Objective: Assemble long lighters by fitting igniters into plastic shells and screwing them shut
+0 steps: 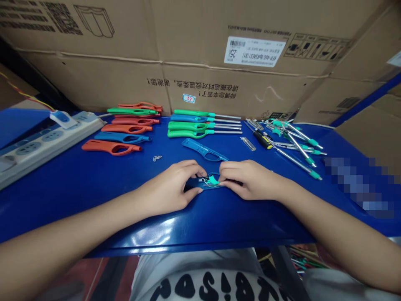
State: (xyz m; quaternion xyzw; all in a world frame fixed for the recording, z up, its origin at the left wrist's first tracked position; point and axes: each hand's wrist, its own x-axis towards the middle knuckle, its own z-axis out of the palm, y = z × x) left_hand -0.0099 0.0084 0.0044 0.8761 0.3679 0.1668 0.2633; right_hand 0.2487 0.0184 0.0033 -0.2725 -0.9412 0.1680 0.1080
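A blue lighter handle half (209,187) lies low over the table between my hands, with a teal trigger (213,180), thin wires and small dark parts in it. My left hand (178,184) is curled round its left end, thumb at the near edge and fingertips at the far edge. At the other end, my right hand (247,179) pinches the handle half beside the trigger; its fingertips cover part of it. Just beyond lies a second blue handle half (204,150), its hollow side up.
Orange, blue and green handle pieces (120,128) lie back left, beside a power strip (52,138). Lighters with metal tubes (205,133) are at the back. Tube assemblies (297,146), a screwdriver (262,139) and a clear small tank (248,144) lie right; small screws (157,158) lie left.
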